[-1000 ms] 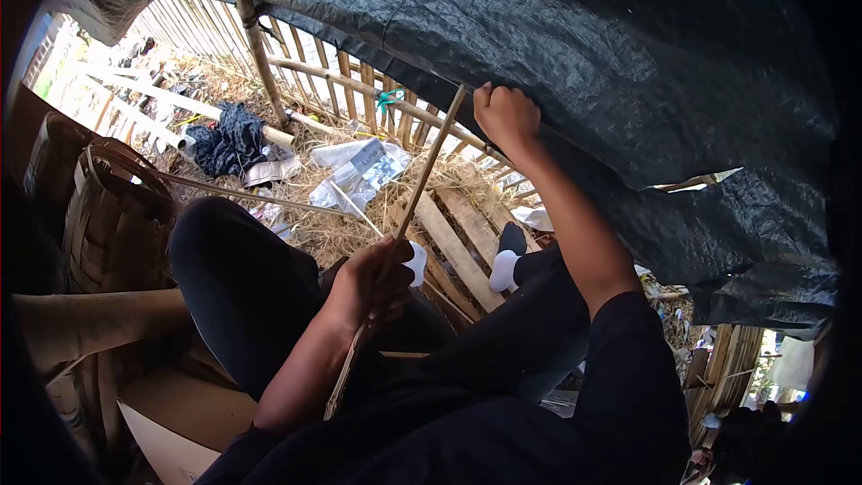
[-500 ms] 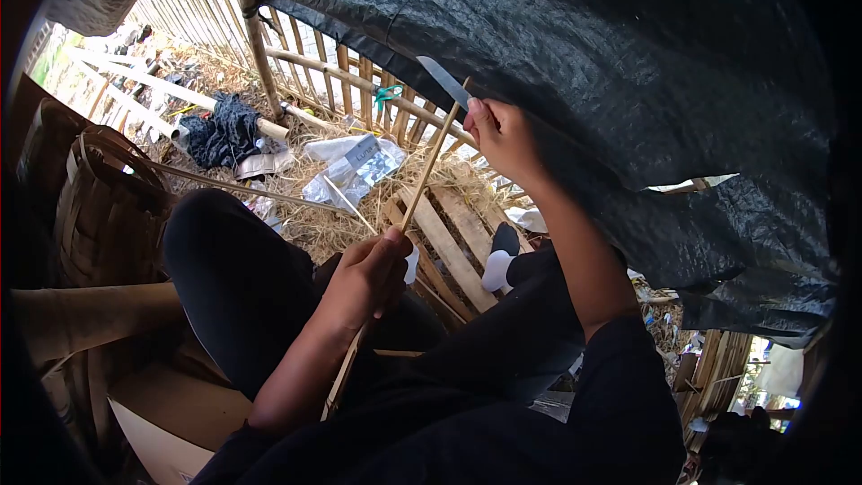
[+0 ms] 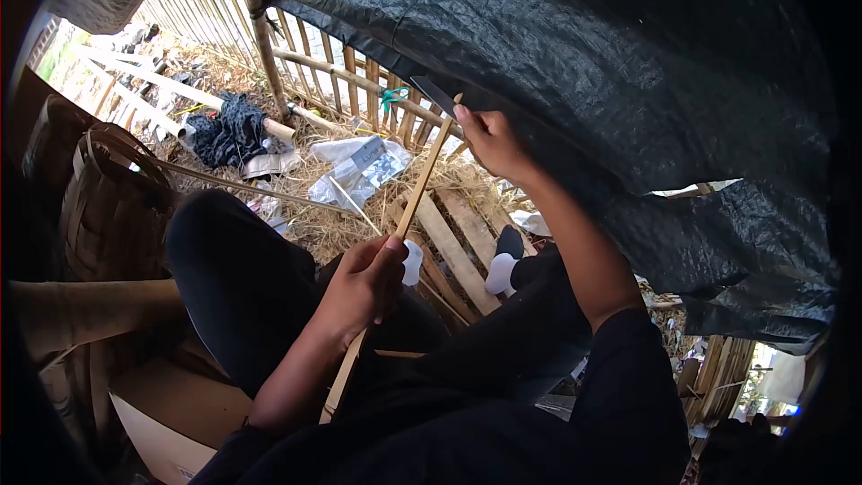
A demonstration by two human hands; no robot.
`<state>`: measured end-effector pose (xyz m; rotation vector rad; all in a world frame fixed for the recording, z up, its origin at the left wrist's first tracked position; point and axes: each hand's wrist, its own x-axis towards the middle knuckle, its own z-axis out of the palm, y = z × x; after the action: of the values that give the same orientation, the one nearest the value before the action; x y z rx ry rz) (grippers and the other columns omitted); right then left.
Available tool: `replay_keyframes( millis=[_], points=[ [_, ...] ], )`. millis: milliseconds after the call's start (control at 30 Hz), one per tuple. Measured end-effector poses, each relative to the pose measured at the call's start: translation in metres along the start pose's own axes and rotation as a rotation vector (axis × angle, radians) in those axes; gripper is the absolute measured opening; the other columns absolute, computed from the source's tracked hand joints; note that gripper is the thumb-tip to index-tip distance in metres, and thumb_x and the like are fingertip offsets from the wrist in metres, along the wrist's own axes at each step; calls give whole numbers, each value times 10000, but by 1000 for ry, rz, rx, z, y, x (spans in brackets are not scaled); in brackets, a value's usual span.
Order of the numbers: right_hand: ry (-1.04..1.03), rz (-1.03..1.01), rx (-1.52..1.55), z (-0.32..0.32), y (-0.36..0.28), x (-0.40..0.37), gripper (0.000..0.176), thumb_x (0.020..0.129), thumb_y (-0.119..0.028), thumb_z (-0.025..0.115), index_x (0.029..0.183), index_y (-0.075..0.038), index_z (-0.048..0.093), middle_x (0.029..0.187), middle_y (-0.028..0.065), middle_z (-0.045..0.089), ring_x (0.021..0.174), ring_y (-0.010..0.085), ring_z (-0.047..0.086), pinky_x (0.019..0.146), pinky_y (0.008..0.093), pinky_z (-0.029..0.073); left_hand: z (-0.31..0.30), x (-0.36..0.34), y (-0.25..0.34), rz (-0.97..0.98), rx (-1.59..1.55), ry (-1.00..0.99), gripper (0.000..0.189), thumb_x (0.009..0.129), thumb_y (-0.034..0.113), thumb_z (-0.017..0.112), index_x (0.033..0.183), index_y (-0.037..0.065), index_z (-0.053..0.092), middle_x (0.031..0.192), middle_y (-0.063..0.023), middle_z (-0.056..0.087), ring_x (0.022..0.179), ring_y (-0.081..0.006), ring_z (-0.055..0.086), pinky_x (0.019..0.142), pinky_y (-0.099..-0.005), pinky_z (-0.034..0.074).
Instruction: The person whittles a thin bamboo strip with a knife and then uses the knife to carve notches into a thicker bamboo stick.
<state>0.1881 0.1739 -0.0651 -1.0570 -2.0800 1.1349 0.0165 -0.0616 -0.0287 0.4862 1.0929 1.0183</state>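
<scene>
A long, narrow bamboo strip [image 3: 420,193] runs slantwise across my lap, its upper end near the tarp and its lower end by my body. My left hand [image 3: 366,277] is closed around the strip at about its middle. Up at the far end, my right hand [image 3: 494,145] grips a knife [image 3: 433,93]; its dark blade points up and left, and the handle is hidden in my fingers. The thumb lies right at the strip, just below its tip, where the blade crosses it.
A black tarp [image 3: 575,63] hangs close above and right of my right hand. Wooden slats [image 3: 453,238] lie below, beside straw and a plastic bag [image 3: 355,171]. A woven basket [image 3: 112,198], a bamboo pole [image 3: 99,314] and a cardboard box [image 3: 171,413] stand to my left.
The knife blade has turned from bright to dark and sits slightly lower. My right hand has shifted a little down and left along the strip, whose flat, paler face now shows. My left hand stays put.
</scene>
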Motion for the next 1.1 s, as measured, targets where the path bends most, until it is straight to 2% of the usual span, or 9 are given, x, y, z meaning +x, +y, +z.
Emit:
replay_keyframes(
  millis=[167,400,500,600,667,767,900,1000,1100],
  points=[
    [-140,35,69,18,-11,-20,521,996,-430,479,599,-94,491,501,-66,404,474,37,361,457,260,300,-4,4,1,-5,-120,8,341,1004,386,457,884,73,521,535,43,392,352,-56,303,342,-218,259],
    [3,102,-13,-13,-19,-8,570,979,-480,488,618,-42,542,530,-75,385,529,35,335,475,280,293,2,2,0,52,-30,-29,340,1007,388,448,888,78,526,520,52,358,347,-58,280,341,-225,252],
    [-155,-49,-28,17,-24,-29,564,992,-478,461,601,-75,516,515,-79,376,501,32,340,461,267,289,1,3,5,11,-61,2,344,1009,386,445,887,75,527,518,54,354,347,-55,275,341,-223,251],
    [50,53,-52,-9,-23,-8,537,987,-431,502,591,-69,503,516,-84,378,517,33,356,478,273,298,0,-1,7,14,-78,-37,356,1017,391,424,875,73,500,541,51,367,383,-58,319,370,-225,273],
    [21,70,-45,-12,-22,-10,539,983,-425,515,588,-59,504,518,-90,378,522,33,356,476,281,297,-1,-2,8,19,-80,-53,353,1017,387,426,876,72,500,540,50,363,381,-59,317,368,-226,270],
    [-71,-133,-58,27,-34,-39,579,974,-481,500,586,-52,471,512,-70,347,509,37,320,453,284,285,-6,-2,8,5,-94,-27,348,1016,384,429,879,72,502,538,51,361,373,-61,309,367,-226,265],
    [56,85,-44,-7,-27,-9,559,979,-451,502,583,-57,488,512,-55,353,523,57,346,487,305,315,-3,-1,5,49,-119,-62,344,1014,384,433,874,78,501,537,50,363,369,-61,301,367,-227,259],
    [-65,-20,-76,22,-25,-30,540,978,-428,522,610,-32,509,554,-96,382,541,31,330,470,272,284,-2,-1,6,0,-165,-49,339,1013,383,436,869,83,498,534,49,359,363,-60,286,362,-226,250],
    [1,-19,-28,17,-19,-20,545,977,-430,520,605,-33,508,535,-76,368,536,42,334,480,287,295,-3,0,3,-3,-165,-10,330,996,395,470,823,115,501,508,57,336,345,-50,251,343,-221,206]
  ],
)
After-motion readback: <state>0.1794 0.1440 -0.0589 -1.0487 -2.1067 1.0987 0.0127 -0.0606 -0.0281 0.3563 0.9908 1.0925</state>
